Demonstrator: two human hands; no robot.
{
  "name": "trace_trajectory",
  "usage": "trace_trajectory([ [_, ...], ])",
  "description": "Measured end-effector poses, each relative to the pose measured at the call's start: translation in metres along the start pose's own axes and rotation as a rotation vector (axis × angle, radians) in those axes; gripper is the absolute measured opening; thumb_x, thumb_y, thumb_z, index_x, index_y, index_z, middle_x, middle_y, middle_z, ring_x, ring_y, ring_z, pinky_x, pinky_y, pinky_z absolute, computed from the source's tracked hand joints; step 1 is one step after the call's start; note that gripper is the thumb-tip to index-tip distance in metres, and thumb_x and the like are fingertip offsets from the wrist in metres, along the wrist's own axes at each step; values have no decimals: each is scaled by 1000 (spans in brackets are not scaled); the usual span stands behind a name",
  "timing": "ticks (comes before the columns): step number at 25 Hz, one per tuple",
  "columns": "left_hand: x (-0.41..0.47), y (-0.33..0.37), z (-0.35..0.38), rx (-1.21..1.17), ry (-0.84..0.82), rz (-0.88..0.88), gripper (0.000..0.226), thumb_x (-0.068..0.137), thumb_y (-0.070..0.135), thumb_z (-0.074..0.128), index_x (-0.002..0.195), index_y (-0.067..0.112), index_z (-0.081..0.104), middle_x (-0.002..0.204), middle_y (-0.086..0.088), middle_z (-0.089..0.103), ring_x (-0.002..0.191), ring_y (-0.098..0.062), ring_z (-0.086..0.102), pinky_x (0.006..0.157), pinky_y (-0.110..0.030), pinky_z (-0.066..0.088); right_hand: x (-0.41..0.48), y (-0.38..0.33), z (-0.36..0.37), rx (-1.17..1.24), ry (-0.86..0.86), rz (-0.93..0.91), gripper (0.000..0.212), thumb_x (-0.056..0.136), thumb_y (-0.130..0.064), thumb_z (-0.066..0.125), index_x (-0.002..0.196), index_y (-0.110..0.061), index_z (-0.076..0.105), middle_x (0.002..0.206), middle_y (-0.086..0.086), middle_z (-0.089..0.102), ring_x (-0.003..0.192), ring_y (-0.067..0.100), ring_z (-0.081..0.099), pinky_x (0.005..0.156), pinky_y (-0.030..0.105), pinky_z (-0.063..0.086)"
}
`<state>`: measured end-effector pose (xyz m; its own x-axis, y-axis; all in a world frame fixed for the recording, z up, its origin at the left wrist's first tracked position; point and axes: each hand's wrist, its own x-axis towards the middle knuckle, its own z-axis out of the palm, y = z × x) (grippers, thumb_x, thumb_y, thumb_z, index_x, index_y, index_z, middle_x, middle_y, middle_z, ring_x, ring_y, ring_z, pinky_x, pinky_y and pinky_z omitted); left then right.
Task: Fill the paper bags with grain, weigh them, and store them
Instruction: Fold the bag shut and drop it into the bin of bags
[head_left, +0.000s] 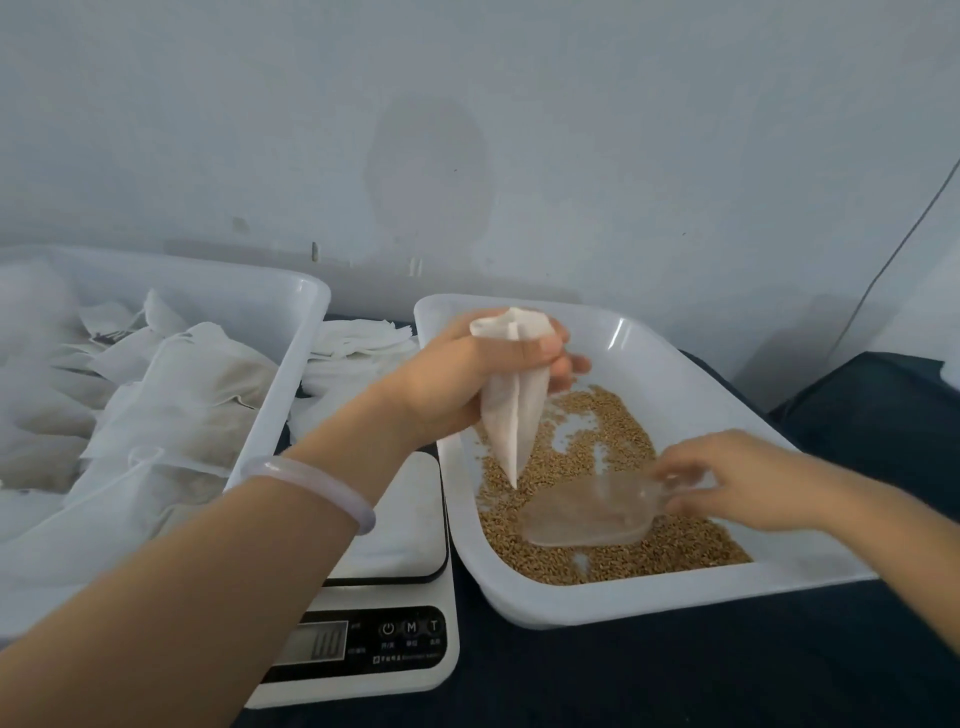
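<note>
Hands at work at a grain-packing station, seen from the head camera: at centre frame the left hand (483, 374), a pale bangle (311, 483) on its wrist, grips a white paper bag (511, 415) by its bunched top, the bag hanging point-down with its tip at the grain (613, 556) spread across the white tray (649, 603) at right. At lower right the right hand (748, 483), blurred, has its fingers curled round the handle of a clear scoop (592, 512) lying on the grain. A digital scale (395, 519) sits at lower centre, its platform bare and its display too blurred to read. Filled bags (171, 395) lie heaped in the bin (291, 332) at left, with a stack of empty bags (358, 338) between bin and tray. The bag looks limp and empty, so filling seems yet to begin. Its mouth is pinched closed in the fist; unless it is opened before the scoop tips, grain would likely spill back over the tray or onto the dark cloth (675, 675) beneath. The grain layer is thin and patchy, so a shallow scoop may come up short.
</note>
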<state>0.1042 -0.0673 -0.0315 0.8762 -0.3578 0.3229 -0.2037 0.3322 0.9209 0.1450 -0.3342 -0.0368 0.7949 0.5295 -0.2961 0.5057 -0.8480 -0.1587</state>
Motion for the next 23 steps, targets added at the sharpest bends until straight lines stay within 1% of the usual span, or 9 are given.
trace_trajectory([
  [2, 5, 15, 0, -12, -94, -3, 23, 83, 12, 52, 73, 19, 72, 87, 0, 71, 109, -18, 62, 95, -28, 49, 9, -7, 8, -7, -8, 21, 33, 81, -40, 69, 109, -47, 54, 111, -28, 54, 106, -5, 52, 96, 21, 40],
  [4, 9, 28, 3, 41, -175, -28, 30, 87, 18, 46, 84, 24, 75, 111, 5, 69, 103, -9, 62, 88, -20, 50, 11, -23, 0, 135, 103, -22, 50, 74, -52, 70, 120, -39, 55, 115, -30, 52, 107, -9, 50, 102, 24, 37],
  [6, 13, 36, 6, -5, -239, -79, 33, 87, 19, 43, 104, 17, 71, 126, 4, 60, 94, -5, 63, 77, -18, 50, 15, -49, -12, 649, 228, -235, 57, 68, -58, 71, 117, -30, 61, 113, -19, 64, 109, -2, 58, 103, 33, 42],
  [8, 16, 40, 9, -79, -280, -159, 41, 87, 18, 43, 122, 7, 59, 133, 1, 53, 96, -13, 66, 80, -25, 52, 20, -71, -18, 1090, 176, -490, 57, 68, -51, 76, 111, -16, 65, 105, -1, 70, 105, 16, 63, 93, 36, 50],
  [10, 15, 41, 5, -10, -268, -188, 37, 87, 20, 44, 117, 13, 65, 133, 9, 54, 103, -17, 65, 84, -31, 52, 22, -88, -19, 1294, 79, -566, 64, 66, -47, 79, 111, -5, 60, 99, 10, 67, 97, 27, 62, 85, 39, 53],
  [15, 3, 50, -5, 226, -284, -282, 33, 87, 21, 43, 110, 18, 67, 112, 1, 69, 102, -17, 65, 81, -27, 53, 28, -117, -10, 1340, 196, -539, 12, 77, -23, 68, 87, -17, 72, 80, 0, 69, 73, 14, 65, 59, 27, 53],
  [17, -3, 54, -8, 216, -237, -235, 34, 84, 30, 60, 115, 17, 62, 108, -3, 69, 100, -19, 66, 80, -29, 53, 30, -125, -10, 1382, 304, -519, 15, 66, -24, 69, 79, -17, 73, 78, 0, 71, 72, 14, 67, 58, 28, 54],
  [20, -19, 61, -28, 302, -122, -238, 86, 59, 52, 81, 126, 6, 52, 119, -15, 61, 109, -30, 60, 89, -43, 51, 33, -128, -15, 1376, 385, -479, 29, 64, -27, 70, 86, -9, 70, 87, 9, 70, 83, 26, 65, 69, 43, 56],
  [23, -38, 64, -40, 542, 41, -263, 60, 60, 41, 82, 103, 1, 68, 93, -8, 72, 88, -21, 69, 70, -28, 56, 37, -130, -18, 1374, 387, -448, 32, 63, -32, 70, 86, -9, 67, 88, 10, 70, 83, 27, 65, 71, 43, 55],
])
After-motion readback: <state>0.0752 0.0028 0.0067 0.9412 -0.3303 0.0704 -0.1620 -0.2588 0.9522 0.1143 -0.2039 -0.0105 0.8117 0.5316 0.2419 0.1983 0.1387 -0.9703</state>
